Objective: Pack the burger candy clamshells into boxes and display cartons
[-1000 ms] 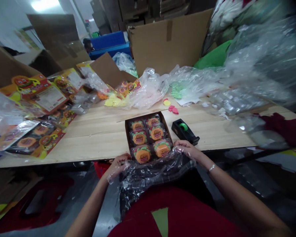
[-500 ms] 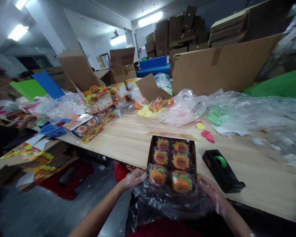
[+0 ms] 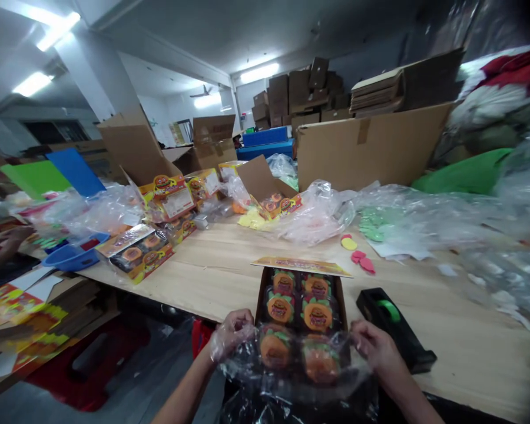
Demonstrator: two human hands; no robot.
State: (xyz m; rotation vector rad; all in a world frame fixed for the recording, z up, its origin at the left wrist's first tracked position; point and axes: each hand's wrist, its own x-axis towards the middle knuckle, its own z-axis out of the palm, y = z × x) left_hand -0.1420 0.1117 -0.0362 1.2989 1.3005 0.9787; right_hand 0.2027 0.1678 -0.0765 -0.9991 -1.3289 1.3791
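Left hand (image 3: 233, 334) and right hand (image 3: 374, 347) stand on either side of an open box (image 3: 342, 306), fingers bent, each pinching one side of a clear plastic bag (image 3: 287, 386) between thumb and fingertips. The film is thin, crinkled and shiny; it spans the near end of the box and hangs in loose folds below.

The box lies at the near edge of the worktop (image 3: 203, 277), its near end seeming to reach past that edge. It is shallow with dark walls, and at its far end a yellow and red printed card flap (image 3: 301, 267) is tilted up. Inside sit six toy burgers (image 3: 317, 316), in two columns of three. Each has a rounded orange bun, frilly green edging and touches of red, and sits in a glossy clear shell. Dark and reddish lettering marks the tops of the four farther ones, too small to read; the two nearest are blurred under the film.

Just right of the box is a black tape dispenser (image 3: 395, 330) with a green roll. Beyond it lie some pink pieces (image 3: 363, 261).
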